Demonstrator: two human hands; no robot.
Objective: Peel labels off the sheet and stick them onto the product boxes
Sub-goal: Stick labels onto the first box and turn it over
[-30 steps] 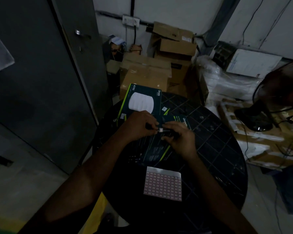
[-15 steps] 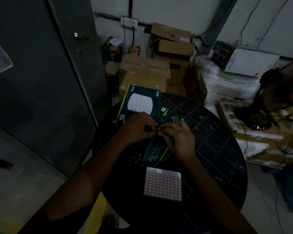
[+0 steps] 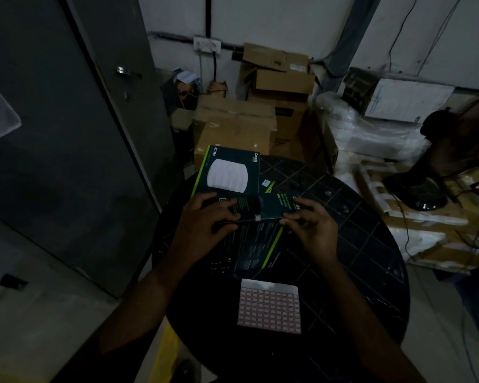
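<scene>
A dark product box (image 3: 263,207) with green trim is held over a round black table (image 3: 371,244), its narrow side turned up. A small pink label (image 3: 257,217) sits on that side near its lower edge. My left hand (image 3: 205,219) grips the box's left end with curled fingers. At the right end, my right hand (image 3: 313,228) holds the box between fingers and thumb. The label sheet (image 3: 269,306), a grid of pink labels, lies flat on the table nearer to me. A second product box (image 3: 228,172) showing a white disc lies behind the held one.
Stacked cardboard cartons (image 3: 233,125) stand beyond the table's far edge. White wrapped bundles (image 3: 371,134) and a black fan (image 3: 432,172) on taped cartons crowd the right. A grey door (image 3: 67,134) fills the left. Cables hang down at the right.
My hands were together, pinching a label at the middle of the box. They have moved apart to its two ends, and the label now sits on the box's side.
</scene>
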